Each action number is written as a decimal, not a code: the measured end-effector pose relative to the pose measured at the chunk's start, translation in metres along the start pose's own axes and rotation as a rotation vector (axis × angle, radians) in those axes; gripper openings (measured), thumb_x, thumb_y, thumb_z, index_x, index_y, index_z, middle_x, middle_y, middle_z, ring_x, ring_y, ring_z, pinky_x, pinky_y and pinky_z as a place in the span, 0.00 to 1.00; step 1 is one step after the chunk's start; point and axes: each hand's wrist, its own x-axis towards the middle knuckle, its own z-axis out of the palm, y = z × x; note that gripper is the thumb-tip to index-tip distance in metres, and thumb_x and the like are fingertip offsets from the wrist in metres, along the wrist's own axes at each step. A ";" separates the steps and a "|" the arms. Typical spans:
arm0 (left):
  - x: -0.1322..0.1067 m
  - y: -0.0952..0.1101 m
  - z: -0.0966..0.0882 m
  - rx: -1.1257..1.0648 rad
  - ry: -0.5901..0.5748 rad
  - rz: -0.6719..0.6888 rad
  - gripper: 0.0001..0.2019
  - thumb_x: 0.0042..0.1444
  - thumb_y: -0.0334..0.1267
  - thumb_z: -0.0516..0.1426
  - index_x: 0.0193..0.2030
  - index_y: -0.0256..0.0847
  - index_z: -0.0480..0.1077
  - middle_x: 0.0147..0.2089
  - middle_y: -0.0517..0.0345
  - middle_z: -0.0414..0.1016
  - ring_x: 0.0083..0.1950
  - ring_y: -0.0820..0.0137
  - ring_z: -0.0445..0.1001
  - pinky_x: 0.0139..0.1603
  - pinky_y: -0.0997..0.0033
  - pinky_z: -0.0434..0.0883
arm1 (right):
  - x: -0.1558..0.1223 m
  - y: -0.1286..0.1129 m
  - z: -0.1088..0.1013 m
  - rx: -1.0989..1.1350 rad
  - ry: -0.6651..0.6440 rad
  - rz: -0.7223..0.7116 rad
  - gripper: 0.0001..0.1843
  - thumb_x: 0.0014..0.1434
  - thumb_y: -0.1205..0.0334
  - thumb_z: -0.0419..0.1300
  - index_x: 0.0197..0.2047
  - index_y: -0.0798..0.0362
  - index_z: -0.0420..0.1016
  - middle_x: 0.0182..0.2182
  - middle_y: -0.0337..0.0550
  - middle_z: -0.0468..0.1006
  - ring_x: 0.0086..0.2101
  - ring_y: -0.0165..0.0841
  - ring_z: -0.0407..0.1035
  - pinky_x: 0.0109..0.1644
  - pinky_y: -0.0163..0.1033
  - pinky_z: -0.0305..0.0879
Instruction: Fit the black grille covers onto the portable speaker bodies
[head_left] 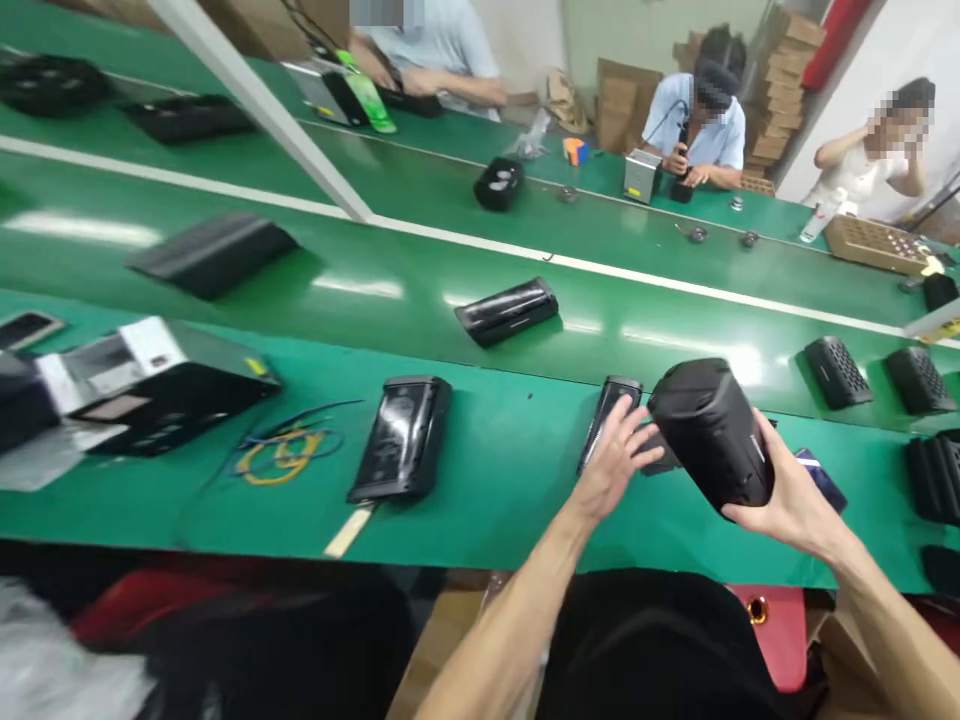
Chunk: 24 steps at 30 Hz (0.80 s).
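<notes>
My right hand point(787, 500) grips the lower right end of a black plastic housing point(709, 430), box-shaped with rounded edges, and holds it tilted above the green bench. To its left is my left hand point(611, 465), fingers spread and holding nothing, close to the housing. Partly hidden behind the left hand, a glossy black housing point(619, 400) lies on the bench. Farther left stands another glossy black housing point(401, 440), with a pale strip point(349, 532) at its lower end.
A boxy black device point(172, 390) and coiled yellow and blue cables point(285, 455) occupy the bench's left side. Across the green conveyor point(390, 320) lie several black housings, one in the middle point(510, 310). A white post point(262, 110) rises from the divider. Several people sit opposite.
</notes>
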 end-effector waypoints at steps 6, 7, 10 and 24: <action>-0.006 0.015 -0.010 0.397 -0.071 -0.007 0.59 0.41 0.63 0.75 0.78 0.42 0.63 0.72 0.42 0.72 0.75 0.37 0.66 0.78 0.41 0.59 | -0.025 0.012 -0.021 -0.369 -0.213 -0.008 0.59 0.49 0.54 0.76 0.81 0.42 0.58 0.64 0.58 0.74 0.59 0.62 0.72 0.63 0.69 0.71; -0.010 0.011 -0.009 0.377 -0.034 0.001 0.58 0.42 0.62 0.75 0.78 0.41 0.63 0.71 0.42 0.73 0.74 0.37 0.67 0.78 0.41 0.60 | -0.030 0.017 -0.018 -0.305 -0.190 0.004 0.59 0.51 0.51 0.77 0.81 0.41 0.57 0.67 0.58 0.71 0.63 0.61 0.69 0.65 0.69 0.69; -0.024 0.001 -0.005 0.287 0.074 0.037 0.55 0.44 0.61 0.72 0.77 0.41 0.63 0.73 0.42 0.71 0.76 0.39 0.66 0.78 0.43 0.61 | -0.045 0.033 -0.008 0.054 -0.049 0.101 0.61 0.55 0.38 0.75 0.82 0.40 0.51 0.75 0.56 0.60 0.70 0.59 0.61 0.71 0.64 0.64; -0.021 0.006 -0.015 0.500 0.059 -0.090 0.46 0.54 0.61 0.67 0.74 0.41 0.63 0.68 0.43 0.75 0.69 0.43 0.73 0.73 0.43 0.67 | -0.069 0.034 0.016 0.569 0.152 0.410 0.51 0.50 0.34 0.76 0.69 0.43 0.62 0.60 0.50 0.72 0.56 0.51 0.71 0.61 0.54 0.71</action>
